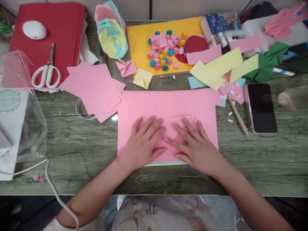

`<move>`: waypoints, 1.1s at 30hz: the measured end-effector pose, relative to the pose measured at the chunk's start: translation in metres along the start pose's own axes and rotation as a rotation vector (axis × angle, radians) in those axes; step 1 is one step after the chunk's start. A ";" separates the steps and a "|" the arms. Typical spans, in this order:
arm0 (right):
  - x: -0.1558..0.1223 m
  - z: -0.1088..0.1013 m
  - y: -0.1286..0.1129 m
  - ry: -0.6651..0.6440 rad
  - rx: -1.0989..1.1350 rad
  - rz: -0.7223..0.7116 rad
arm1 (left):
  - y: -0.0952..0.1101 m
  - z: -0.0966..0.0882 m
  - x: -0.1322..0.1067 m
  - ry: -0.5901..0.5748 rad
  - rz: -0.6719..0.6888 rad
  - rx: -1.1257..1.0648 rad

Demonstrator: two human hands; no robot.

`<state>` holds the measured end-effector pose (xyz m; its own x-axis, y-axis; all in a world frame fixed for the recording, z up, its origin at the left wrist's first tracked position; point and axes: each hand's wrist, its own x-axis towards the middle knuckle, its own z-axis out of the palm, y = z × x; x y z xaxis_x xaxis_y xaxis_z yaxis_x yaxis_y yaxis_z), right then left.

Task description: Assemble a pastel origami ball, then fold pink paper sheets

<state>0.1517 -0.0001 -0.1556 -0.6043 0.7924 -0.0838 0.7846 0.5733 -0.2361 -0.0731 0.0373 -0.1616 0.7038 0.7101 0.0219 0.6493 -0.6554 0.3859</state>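
A stack of large paper sheets, pink on top (139, 102), lies in front of me, with blue and yellow edges showing at the near side. Over the stack's left half rests my left hand (144, 141), palm down, fingers spread. My right hand (194, 144) lies flat on the right half, its fingers over a smaller folded pink paper (179, 120). That folded piece is the same pink as the sheet and is partly hidden by my fingers. Both hands press nothing between their fingers.
White-handled scissors (49, 69) and a white mouse (34, 29) lie on a red folder (64, 32). Pink paper squares (93, 86) overlap a tape roll (79, 109). To the right are a pencil (238, 118) and phone (262, 109). Paper balls (166, 53) sit on a yellow sheet (137, 41).
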 end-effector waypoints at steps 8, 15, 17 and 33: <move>-0.001 0.003 0.000 -0.003 0.005 0.017 | 0.000 -0.001 0.000 -0.025 -0.001 0.008; -0.001 0.005 0.002 -0.001 -0.003 0.022 | 0.001 -0.002 0.000 -0.023 -0.016 -0.007; -0.001 0.005 0.001 -0.002 -0.006 0.023 | 0.001 -0.001 0.000 -0.030 -0.019 0.007; 0.003 0.004 0.001 -0.020 0.006 0.030 | 0.000 -0.001 0.000 -0.036 -0.019 0.021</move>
<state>0.1503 0.0016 -0.1601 -0.5829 0.8051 -0.1100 0.8018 0.5479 -0.2387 -0.0731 0.0376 -0.1601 0.7009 0.7130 -0.0181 0.6681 -0.6474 0.3668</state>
